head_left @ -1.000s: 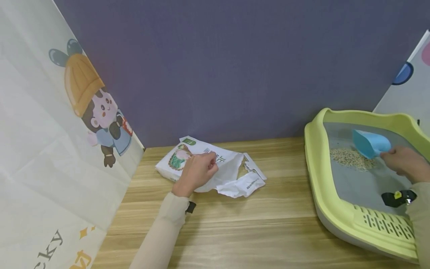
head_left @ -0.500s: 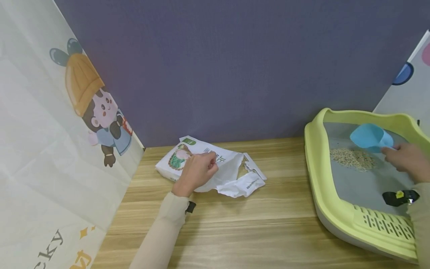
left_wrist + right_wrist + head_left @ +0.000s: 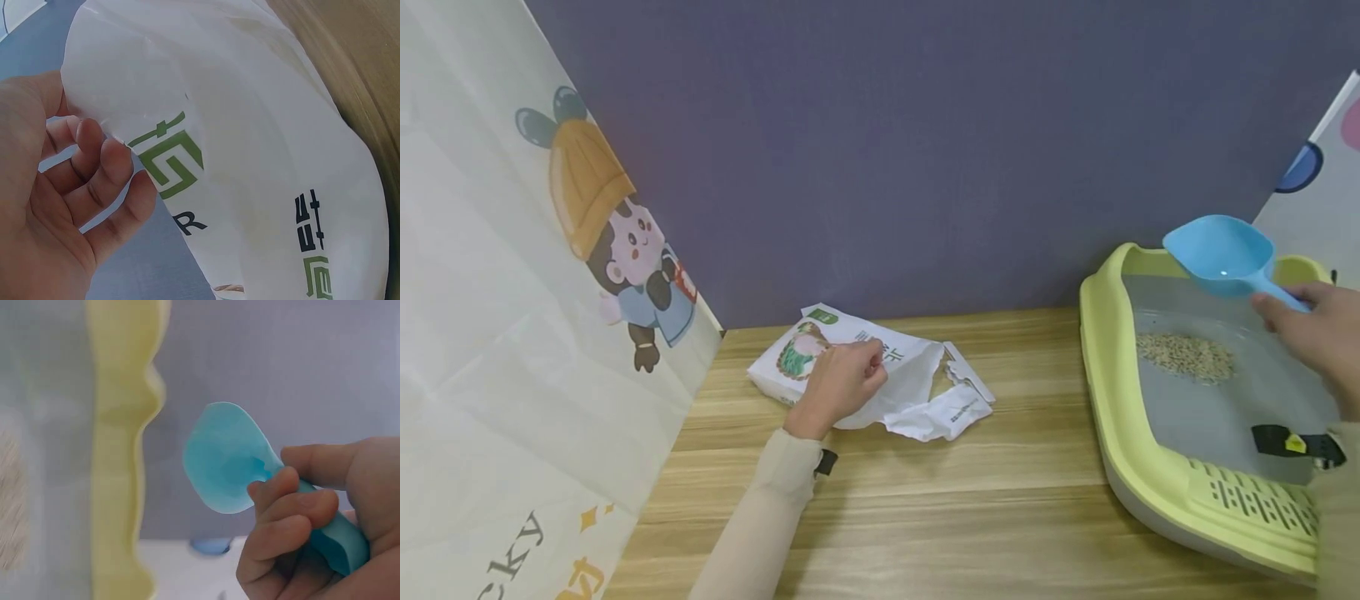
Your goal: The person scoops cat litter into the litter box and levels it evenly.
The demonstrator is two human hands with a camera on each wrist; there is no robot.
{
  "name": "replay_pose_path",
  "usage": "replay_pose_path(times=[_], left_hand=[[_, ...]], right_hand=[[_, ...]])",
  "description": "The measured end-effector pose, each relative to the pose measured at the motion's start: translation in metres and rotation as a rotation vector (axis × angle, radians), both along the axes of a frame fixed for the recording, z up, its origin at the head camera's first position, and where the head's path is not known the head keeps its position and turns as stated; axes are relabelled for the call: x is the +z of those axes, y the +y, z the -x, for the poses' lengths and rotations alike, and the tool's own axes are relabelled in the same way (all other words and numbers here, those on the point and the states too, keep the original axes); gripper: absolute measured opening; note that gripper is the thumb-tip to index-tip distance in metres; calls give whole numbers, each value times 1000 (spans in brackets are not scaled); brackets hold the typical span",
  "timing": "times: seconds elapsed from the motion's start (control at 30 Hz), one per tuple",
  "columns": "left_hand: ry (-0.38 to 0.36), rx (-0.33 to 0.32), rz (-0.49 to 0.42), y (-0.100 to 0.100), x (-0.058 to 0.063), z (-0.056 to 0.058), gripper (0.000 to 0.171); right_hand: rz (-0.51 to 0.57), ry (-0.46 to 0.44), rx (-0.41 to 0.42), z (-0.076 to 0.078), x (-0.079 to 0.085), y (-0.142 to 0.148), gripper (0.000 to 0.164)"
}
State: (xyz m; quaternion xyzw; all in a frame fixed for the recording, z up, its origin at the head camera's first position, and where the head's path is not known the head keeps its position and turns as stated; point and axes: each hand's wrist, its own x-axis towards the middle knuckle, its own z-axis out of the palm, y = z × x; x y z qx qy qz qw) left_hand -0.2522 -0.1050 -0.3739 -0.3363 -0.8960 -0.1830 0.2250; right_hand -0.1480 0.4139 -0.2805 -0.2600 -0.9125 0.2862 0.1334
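In the head view, a torn white printed bag lies on the wooden table. My left hand pinches the edge of its opening; the left wrist view shows the thumb going behind the bag and the other fingers curled at its edge. My right hand grips the handle of a light blue scoop, raised over the far side of a yellow-rimmed litter box. The scoop bowl looks empty in the right wrist view. A patch of tan litter pellets lies on the box's grey floor.
The wooden table runs between bag and box. A dark purple panel rises at the back, and a pale wall with cartoon prints flanks the left. The box has a slotted ledge at its near side.
My right hand has lifted the scoop up from the litter patch, turning its bowl to face me. The pellets stay in the box. My left hand keeps its place on the bag.
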Motion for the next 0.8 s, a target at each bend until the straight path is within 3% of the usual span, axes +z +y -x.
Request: replay_pose_path(times=[0.33, 0.43, 0.6, 0.8], left_hand=[[6, -6, -3, 0, 1, -1, 19], [13, -6, -4, 0, 0, -1, 20], [23, -5, -8, -1, 0, 0, 20], [19, -5, -12, -1, 0, 1, 20]], right_hand=[[-151, 85, 319, 0, 19, -80, 62], [-137, 83, 427, 4, 20, -104, 62], [-118, 75, 581, 9, 18, -141, 49], [-135, 43, 705, 11, 11, -171, 34]])
